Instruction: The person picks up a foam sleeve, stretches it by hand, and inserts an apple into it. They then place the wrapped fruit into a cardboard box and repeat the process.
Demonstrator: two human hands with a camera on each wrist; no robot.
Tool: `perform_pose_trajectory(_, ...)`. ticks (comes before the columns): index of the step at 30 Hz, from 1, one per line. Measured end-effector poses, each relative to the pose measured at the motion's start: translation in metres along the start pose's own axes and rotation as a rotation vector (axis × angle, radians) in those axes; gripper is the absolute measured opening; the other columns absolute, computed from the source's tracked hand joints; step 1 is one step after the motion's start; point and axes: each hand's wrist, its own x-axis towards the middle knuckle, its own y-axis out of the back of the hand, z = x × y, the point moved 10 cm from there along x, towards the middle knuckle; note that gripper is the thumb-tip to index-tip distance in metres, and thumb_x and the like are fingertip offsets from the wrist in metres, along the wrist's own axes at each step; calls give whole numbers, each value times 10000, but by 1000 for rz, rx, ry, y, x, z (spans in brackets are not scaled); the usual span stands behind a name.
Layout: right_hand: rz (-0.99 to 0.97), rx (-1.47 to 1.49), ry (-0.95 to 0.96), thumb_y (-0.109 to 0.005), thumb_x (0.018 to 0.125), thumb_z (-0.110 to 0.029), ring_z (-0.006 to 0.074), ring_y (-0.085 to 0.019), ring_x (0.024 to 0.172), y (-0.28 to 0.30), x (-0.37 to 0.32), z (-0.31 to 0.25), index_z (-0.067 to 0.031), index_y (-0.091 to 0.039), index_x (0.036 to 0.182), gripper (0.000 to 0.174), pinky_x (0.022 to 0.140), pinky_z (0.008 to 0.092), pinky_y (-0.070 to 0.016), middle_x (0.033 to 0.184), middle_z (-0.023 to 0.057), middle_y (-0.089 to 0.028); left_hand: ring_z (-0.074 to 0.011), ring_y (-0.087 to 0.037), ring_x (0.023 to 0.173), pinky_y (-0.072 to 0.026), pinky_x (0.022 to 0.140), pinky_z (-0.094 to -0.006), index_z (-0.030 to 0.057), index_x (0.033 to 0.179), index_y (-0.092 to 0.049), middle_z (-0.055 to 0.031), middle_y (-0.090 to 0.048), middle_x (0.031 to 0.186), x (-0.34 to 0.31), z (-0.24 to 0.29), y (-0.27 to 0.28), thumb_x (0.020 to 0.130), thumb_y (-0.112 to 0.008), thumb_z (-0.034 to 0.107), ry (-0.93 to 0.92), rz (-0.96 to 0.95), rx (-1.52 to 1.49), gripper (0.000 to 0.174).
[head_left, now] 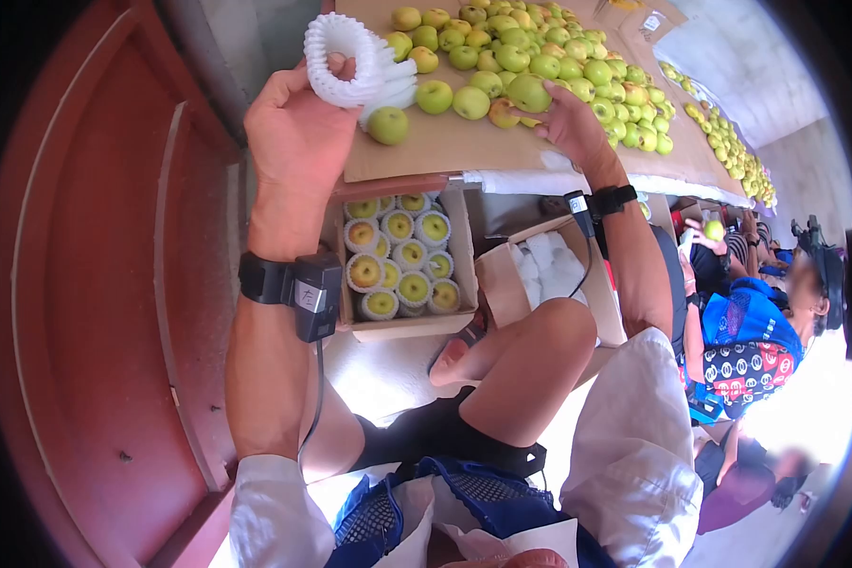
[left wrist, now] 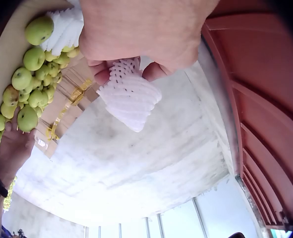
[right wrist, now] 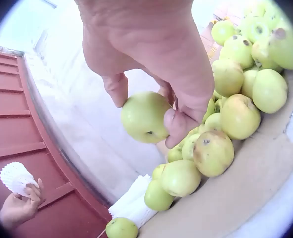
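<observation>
My left hand (head_left: 305, 133) grips a white foam net sleeve (left wrist: 131, 99) between thumb and fingers, holding it up with its round mouth spread. Above the heap of apples, my right hand (head_left: 577, 128) pinches a green apple (right wrist: 144, 116) by its sides; a small dark hollow shows on the fruit's underside. Behind the left hand, a stack of foam sleeves (head_left: 398, 83) lies on the cardboard-covered table (head_left: 402, 166). One loose apple (head_left: 387, 125) rests beside that stack. The heap of green and yellowish apples (head_left: 511, 57) spreads across the table.
Below the table edge, a carton (head_left: 407, 329) holds apples in foam sleeves. Right of it stands an opened box (head_left: 502, 284) with white material inside. A red door (head_left: 95, 284) rises close at left. At right, another person (head_left: 757, 322) holds an apple.
</observation>
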Motion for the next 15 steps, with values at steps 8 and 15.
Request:
perform_pose_trajectory(8,-95,266,43,-436,1058,-332,432,-589,1245,-22,-23,12,-59,-414,1417,452,632,300,-420,1421,136,-543,-280,-594,1047,-427,1067,-445,-89,1076,-607,-156,-652,1027,0,-1,4,865,-552,80,18,-22,-1,276)
perform_pose_trajectory(15,-70,153,2,-506,1036,-353,319,-623,1213,-36,-33,18,-48,-437,1420,495,620,274,-414,1331,113,-607,-284,-582,1064,-407,1087,-460,-93,1079,-590,-166,-639,1040,-3,-3,-3,870,-534,70,12,-37,0,271)
